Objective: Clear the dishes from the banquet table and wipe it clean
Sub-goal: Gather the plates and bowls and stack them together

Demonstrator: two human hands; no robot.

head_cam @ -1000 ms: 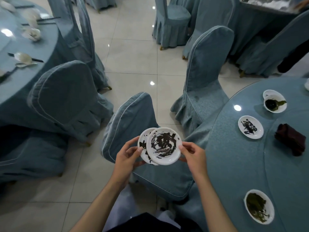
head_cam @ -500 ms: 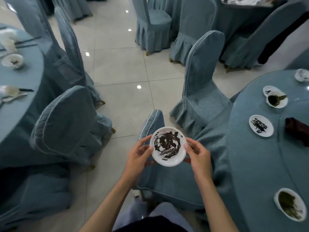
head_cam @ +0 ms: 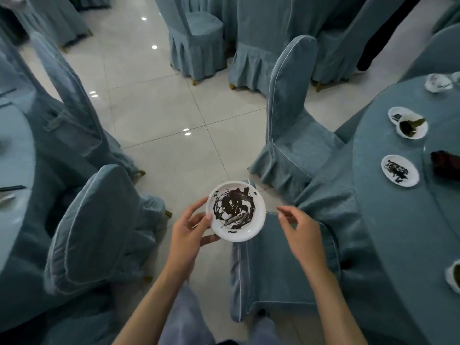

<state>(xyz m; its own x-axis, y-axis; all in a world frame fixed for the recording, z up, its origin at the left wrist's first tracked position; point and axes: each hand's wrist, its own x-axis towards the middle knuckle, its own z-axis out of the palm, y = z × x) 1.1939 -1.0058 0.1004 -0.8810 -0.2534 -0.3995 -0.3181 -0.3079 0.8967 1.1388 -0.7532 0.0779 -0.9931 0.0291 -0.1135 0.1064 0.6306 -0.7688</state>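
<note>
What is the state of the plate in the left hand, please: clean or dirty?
Dirty: dark smears cover the plate, which the left hand holds by its rim.

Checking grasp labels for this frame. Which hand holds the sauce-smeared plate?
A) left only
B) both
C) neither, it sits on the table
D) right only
A: the left hand grips the plate at its left rim, thumb on top. The right hand is beside the plate, with a clear gap between its fingertips and the rim, and holds nothing.
</note>
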